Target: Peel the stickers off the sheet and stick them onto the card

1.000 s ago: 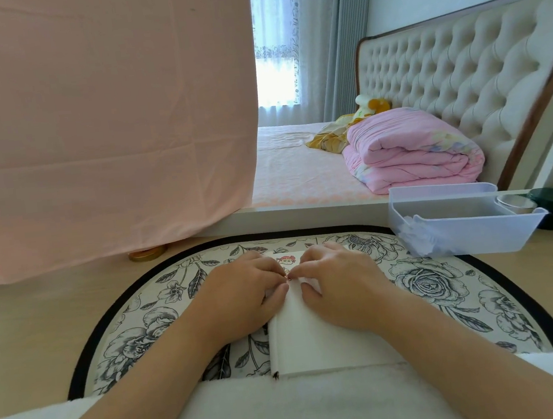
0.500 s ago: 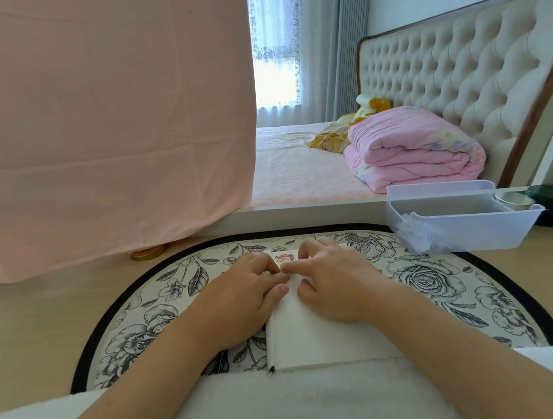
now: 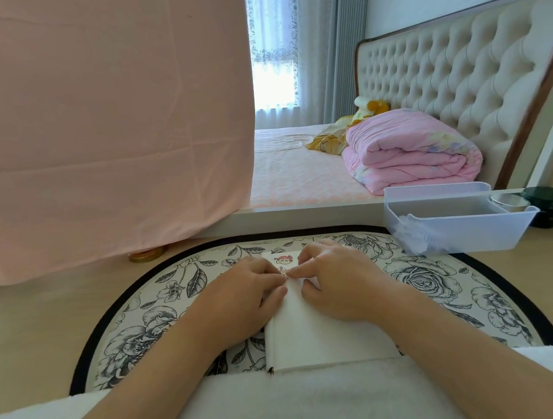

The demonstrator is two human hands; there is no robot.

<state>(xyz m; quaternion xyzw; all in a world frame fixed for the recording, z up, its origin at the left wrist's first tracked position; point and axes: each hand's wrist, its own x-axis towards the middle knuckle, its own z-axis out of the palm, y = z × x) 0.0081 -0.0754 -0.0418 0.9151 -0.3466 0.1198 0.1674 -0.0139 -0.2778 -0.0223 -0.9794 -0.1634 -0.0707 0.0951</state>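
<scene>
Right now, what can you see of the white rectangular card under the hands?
The white rectangular card looks like matte paper, thicker along its left edge. It lies flat on the floral round mat. A small red-haired cartoon sticker sits at its far end. The left hand and right hand rest on it, fingertips meeting.

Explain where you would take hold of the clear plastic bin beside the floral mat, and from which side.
Grip the clear plastic bin by the flared rim of its near long wall, coming from above. It stands upright and open-topped, so that lip likely gives fingers a ledge; the smooth sloping walls offer less hold.
</scene>
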